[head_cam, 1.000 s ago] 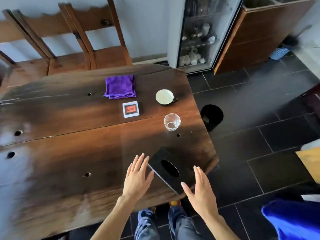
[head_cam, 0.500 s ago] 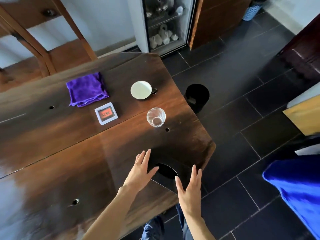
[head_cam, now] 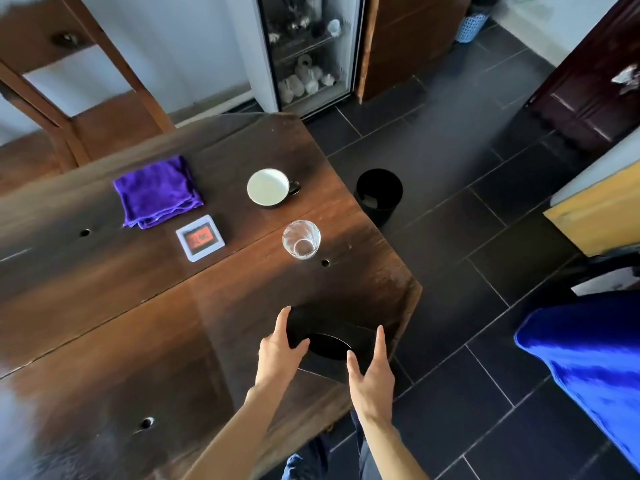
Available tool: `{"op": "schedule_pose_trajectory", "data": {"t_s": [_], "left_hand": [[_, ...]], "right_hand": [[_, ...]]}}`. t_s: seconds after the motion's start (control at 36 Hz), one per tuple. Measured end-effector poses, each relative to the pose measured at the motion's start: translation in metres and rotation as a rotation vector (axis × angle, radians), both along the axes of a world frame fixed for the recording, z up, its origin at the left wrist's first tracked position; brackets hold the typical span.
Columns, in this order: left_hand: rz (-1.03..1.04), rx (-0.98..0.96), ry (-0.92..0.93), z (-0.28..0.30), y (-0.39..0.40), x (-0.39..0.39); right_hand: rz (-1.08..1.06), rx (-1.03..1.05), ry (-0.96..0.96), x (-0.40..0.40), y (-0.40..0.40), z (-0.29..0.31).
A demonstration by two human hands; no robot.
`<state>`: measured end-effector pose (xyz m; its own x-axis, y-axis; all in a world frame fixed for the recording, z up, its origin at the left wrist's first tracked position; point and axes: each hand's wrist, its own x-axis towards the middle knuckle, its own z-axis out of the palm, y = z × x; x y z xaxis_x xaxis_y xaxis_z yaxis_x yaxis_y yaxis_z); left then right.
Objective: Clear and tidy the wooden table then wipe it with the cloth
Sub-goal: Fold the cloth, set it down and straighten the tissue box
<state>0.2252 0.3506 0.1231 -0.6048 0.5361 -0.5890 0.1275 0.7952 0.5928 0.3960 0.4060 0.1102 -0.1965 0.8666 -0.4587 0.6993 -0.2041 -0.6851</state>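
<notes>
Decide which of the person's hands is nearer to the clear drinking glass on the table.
Left. The left hand rests on the black box's near-left side, directly below the glass in the picture. The right hand flanks the box's other side, closer to the table's edge and farther from the glass.

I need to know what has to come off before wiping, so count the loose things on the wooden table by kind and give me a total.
Drinking vessels: 2, a white cup with dark handle and a clear glass tumbler
Folded purple cloth: 1
Small white-framed square device with a red screen: 1
Black box with an oval opening: 1
Total: 5
</notes>
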Motion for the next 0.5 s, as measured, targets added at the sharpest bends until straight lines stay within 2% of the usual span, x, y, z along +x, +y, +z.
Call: {"op": "schedule_pose_trajectory", "data": {"t_s": [0.17,0.5], "left_hand": [[0.27,0.011,-0.024,0.011,-0.011,0.027],[0.658,0.016,-0.03,0.021,0.006,0.058]], "right_hand": [[0.113,-0.032,-0.02,0.004,0.023,0.011],[0.427,-0.043,-0.06,-0.011,0.087,0.026]]}}
